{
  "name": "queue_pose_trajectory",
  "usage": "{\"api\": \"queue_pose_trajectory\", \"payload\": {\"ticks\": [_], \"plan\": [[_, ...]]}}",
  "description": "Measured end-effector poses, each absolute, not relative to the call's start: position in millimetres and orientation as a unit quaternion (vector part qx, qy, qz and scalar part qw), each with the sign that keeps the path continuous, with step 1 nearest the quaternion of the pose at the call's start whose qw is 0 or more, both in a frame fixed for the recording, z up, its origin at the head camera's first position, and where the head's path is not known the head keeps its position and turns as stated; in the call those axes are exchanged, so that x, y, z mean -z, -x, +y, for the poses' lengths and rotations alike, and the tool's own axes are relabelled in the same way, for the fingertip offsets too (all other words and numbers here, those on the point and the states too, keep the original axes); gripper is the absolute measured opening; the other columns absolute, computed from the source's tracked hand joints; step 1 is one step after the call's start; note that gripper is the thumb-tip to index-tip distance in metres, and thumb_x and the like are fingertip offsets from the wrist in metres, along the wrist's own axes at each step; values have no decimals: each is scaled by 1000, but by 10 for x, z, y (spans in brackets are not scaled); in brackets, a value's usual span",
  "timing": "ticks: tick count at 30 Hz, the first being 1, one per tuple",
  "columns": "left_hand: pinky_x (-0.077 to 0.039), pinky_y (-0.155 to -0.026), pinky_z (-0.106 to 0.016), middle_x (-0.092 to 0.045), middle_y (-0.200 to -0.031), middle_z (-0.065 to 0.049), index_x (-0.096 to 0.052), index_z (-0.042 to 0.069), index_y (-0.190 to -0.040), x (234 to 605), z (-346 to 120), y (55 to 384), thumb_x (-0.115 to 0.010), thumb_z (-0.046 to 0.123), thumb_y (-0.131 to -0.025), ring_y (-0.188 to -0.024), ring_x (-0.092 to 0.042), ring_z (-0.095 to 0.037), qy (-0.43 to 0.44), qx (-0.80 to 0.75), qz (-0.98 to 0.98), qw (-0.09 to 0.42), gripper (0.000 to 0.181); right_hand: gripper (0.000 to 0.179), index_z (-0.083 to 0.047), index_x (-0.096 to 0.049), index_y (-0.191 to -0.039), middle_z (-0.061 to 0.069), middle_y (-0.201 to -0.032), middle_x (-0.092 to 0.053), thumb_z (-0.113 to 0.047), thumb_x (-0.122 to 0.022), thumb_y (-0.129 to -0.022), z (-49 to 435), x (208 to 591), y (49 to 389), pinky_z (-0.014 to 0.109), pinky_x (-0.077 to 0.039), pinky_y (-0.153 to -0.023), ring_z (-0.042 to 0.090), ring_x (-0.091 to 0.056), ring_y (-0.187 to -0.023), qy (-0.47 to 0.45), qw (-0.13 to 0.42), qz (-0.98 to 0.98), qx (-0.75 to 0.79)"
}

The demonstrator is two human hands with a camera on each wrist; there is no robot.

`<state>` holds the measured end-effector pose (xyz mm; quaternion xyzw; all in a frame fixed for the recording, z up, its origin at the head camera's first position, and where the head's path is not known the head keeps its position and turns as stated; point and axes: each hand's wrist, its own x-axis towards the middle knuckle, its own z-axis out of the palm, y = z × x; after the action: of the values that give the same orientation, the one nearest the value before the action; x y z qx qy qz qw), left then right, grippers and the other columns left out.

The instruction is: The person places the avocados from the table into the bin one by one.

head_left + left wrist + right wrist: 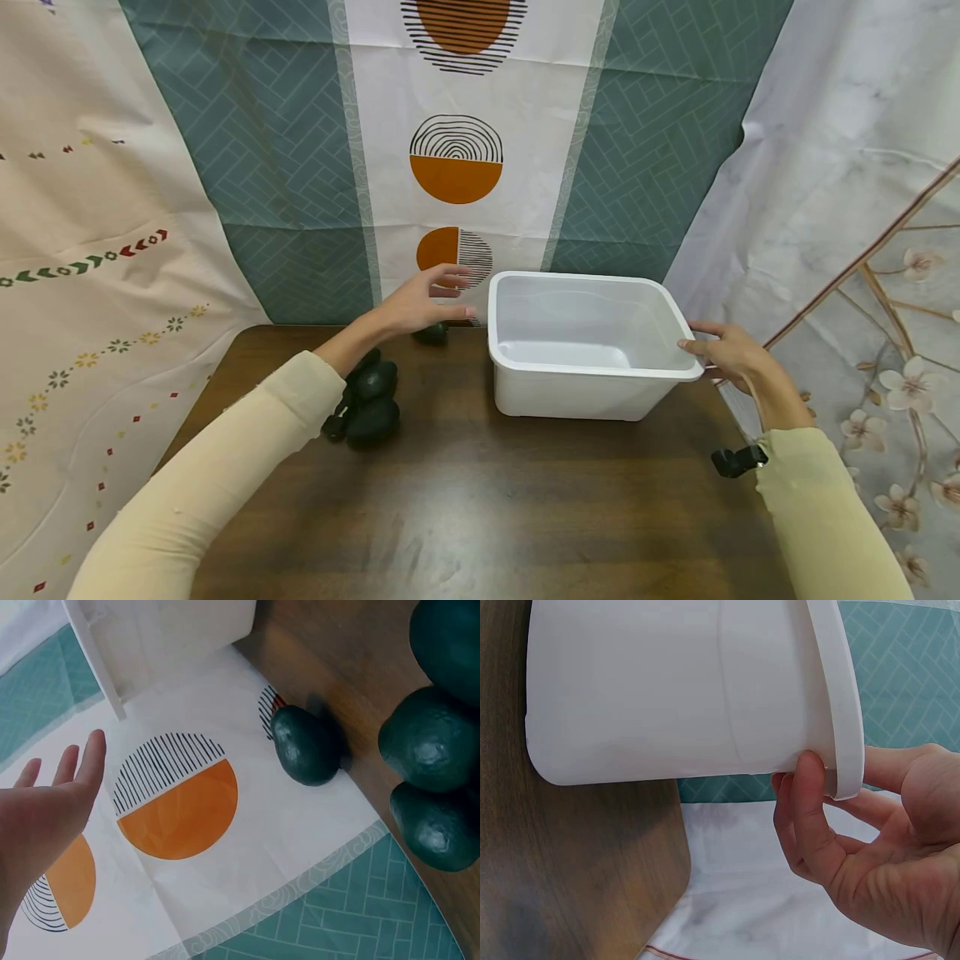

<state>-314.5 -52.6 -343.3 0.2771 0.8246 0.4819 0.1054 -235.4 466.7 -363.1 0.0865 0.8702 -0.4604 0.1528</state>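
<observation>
A white plastic tub [570, 396] stands upright on the brown table, its inside bare. My right hand [735, 354] pinches the tub's rim at the right end; in the right wrist view the fingers [810, 806] curl under the lip from outside. To the left of the tub, apart from it, my left hand [416, 307] hovers with fingers stretched toward it and holds nothing. Behind and below that hand lies a single dark green avocado [307, 746]. Several more avocados [372, 421] sit in a cluster under the left forearm, which partly hides them.
The wooden table [480, 500] reaches back to a hanging patterned cloth [292, 167]. White floral fabric [885, 250] hangs on the right, and cream embroidered fabric [90, 333] on the left. A small black device [738, 460] is strapped at the right wrist.
</observation>
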Motion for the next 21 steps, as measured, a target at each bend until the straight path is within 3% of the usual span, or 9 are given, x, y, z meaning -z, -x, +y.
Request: {"api": "queue_pose_trajectory", "payload": {"ticks": [9,16,21], "plan": [[-45,-114,-59,-50,-155,-13,-43,17,-159,3487,-605,3195,-82,38,-94,-146,-45,-40,-245,-483,833,109,78,79,5,-10,-166,41,-157,-36,-27,-57,-111,4667,3640,2350,41,-62,-85,18,-68,-102,-88,153,871,458],[-42,-115,-60,-46,-157,-21,-43,13,-159,3490,-681,3251,-81,35,-96,-147,-44,-42,-250,-478,834,110,77,81,1,-11,-168,39,-157,-36,-30,-59,-110,4642,3659,2338,47,-63,-88,17,-68,-97,-103,151,858,480],[-43,-115,-59,-48,-156,-19,-43,14,-159,3451,-713,3269,-80,36,-95,-146,-45,-41,-257,-451,849,97,77,79,1,-7,-168,40,-158,-34,-29,-55,-112,4640,3671,2314,46,-62,-88,13,-69,-93,-95,146,853,492]]}}
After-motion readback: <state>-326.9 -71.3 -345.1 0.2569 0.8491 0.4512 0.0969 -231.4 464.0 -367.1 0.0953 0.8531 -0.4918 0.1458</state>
